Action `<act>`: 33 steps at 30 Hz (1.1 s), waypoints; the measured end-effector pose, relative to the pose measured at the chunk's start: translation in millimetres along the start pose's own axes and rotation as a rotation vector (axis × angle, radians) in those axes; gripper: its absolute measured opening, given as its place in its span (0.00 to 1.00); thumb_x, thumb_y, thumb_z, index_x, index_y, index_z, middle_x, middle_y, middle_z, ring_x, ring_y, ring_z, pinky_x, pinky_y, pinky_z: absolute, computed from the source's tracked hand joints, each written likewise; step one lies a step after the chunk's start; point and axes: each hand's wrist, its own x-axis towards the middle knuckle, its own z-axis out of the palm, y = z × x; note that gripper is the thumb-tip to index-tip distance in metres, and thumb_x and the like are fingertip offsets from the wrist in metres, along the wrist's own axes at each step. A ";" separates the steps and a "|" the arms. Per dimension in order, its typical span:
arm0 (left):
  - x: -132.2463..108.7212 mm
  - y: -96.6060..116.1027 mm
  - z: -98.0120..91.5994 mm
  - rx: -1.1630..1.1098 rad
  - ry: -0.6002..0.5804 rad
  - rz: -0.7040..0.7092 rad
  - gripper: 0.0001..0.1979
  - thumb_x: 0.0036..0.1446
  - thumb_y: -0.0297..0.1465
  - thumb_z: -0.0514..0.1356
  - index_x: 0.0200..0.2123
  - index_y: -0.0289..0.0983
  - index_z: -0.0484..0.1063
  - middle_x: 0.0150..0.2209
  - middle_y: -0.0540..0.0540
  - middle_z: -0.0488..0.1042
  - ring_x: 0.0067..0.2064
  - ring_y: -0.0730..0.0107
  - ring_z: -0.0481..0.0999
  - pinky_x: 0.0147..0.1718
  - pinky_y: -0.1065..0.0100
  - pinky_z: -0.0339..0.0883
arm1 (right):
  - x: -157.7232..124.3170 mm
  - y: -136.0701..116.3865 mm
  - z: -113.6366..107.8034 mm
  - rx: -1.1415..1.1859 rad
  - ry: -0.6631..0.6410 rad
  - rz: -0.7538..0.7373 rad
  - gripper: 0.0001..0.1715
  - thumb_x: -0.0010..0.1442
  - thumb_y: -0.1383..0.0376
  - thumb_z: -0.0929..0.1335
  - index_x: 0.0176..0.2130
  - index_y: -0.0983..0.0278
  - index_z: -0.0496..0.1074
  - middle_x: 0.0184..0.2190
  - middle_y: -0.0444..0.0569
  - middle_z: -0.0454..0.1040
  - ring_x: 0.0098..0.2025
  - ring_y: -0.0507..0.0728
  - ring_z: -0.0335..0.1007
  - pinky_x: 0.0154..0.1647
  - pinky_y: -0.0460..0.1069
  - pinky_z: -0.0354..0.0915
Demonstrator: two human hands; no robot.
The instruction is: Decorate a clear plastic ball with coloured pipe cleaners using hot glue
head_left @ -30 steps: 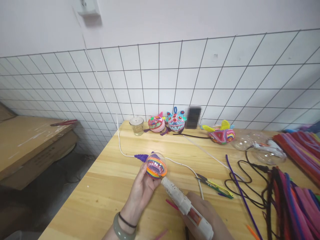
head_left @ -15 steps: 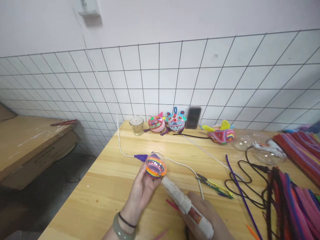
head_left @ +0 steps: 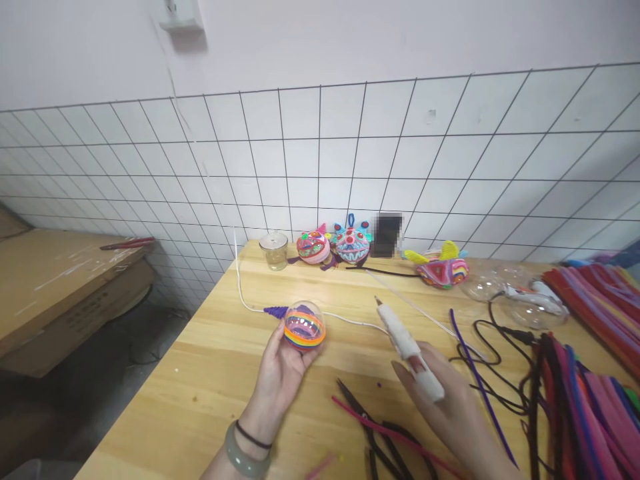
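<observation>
My left hand is wrapped around the lower side of a clear plastic ball banded with orange, yellow and purple pipe cleaners. A purple coiled pipe-cleaner piece shows at the ball's left side. My right hand grips a white hot glue gun, its nozzle pointing up and left, apart from the ball. Below, black-handled scissors lie on the table with a pink pipe cleaner across them.
Several finished pipe-cleaner ornaments and a glass of liquid line the table's back. To the right lie a purple pipe cleaner, a tangled black cord, clear plastic shells and pipe-cleaner bundles.
My right hand has drawn the glue gun away from the ball, up and to the right, uncovering the scissors. The ball in my left hand has shifted slightly left.
</observation>
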 end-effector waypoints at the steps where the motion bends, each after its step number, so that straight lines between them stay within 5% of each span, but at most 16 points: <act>1: 0.0 0.0 0.2 -0.004 0.001 -0.003 0.13 0.66 0.32 0.50 0.43 0.36 0.74 0.41 0.41 0.82 0.41 0.60 0.81 0.39 0.57 0.76 | 0.8 10.0 0.2 -0.046 -0.008 -0.001 0.04 0.64 0.64 0.65 0.40 0.60 0.70 0.36 0.51 0.74 0.36 0.58 0.74 0.35 0.50 0.70; 8: -1.4 0.8 0.4 0.009 0.007 -0.005 0.13 0.65 0.32 0.53 0.45 0.33 0.73 0.43 0.38 0.81 0.43 0.58 0.80 0.40 0.57 0.75 | -2.9 54.0 12.3 -0.206 -0.162 0.080 0.20 0.59 0.65 0.65 0.52 0.63 0.70 0.46 0.57 0.73 0.45 0.62 0.75 0.44 0.55 0.72; 22: -3.8 2.7 1.4 -0.030 0.021 -0.018 0.13 0.65 0.33 0.53 0.47 0.34 0.71 0.43 0.39 0.81 0.42 0.59 0.81 0.39 0.58 0.75 | 2.8 20.0 15.8 -0.169 -0.464 -0.036 0.21 0.60 0.72 0.64 0.54 0.65 0.68 0.47 0.57 0.71 0.48 0.61 0.72 0.49 0.56 0.71; 26: -2.5 3.4 0.3 -0.028 0.008 -0.030 0.12 0.65 0.33 0.53 0.46 0.34 0.72 0.42 0.38 0.81 0.41 0.58 0.81 0.39 0.58 0.75 | 1.3 19.2 18.7 -0.134 -0.381 -0.047 0.20 0.59 0.71 0.65 0.51 0.62 0.71 0.48 0.55 0.72 0.49 0.61 0.72 0.49 0.55 0.70; 33: -1.6 2.9 0.1 -0.022 -0.012 -0.036 0.16 0.64 0.33 0.53 0.51 0.33 0.70 0.45 0.37 0.80 0.45 0.57 0.80 0.41 0.58 0.74 | 4.8 63.9 9.2 -0.194 0.108 0.246 0.22 0.60 0.57 0.64 0.50 0.66 0.72 0.46 0.58 0.73 0.48 0.66 0.71 0.51 0.61 0.67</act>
